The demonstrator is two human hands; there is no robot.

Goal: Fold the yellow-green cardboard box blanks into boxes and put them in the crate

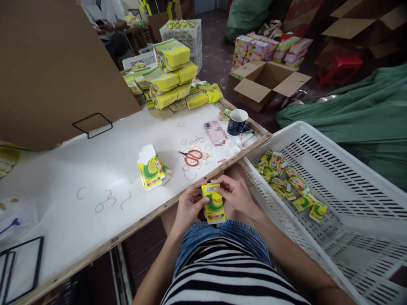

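Note:
A small yellow and green carton (214, 208) is held upright over my lap, just off the table's front edge. My left hand (190, 205) grips its left side, thumb on the printed face. At its upper right, my right hand (233, 192) pinches the top with thumb and fingers. On the white table (111, 161), a small stack of flat yellow cartons with white flaps (151, 169) lies to the left of my hands. Red-handled scissors (192, 157) rest among scattered rubber bands (197, 142).
Stacked bundles of yellow cartons (171, 80) stand at the table's back. A dark mug (237, 123) and a pink phone (215, 132) are near the right edge. A white crate (302, 127) at right holds several filled cartons (299, 185). A person (110, 25) sits behind.

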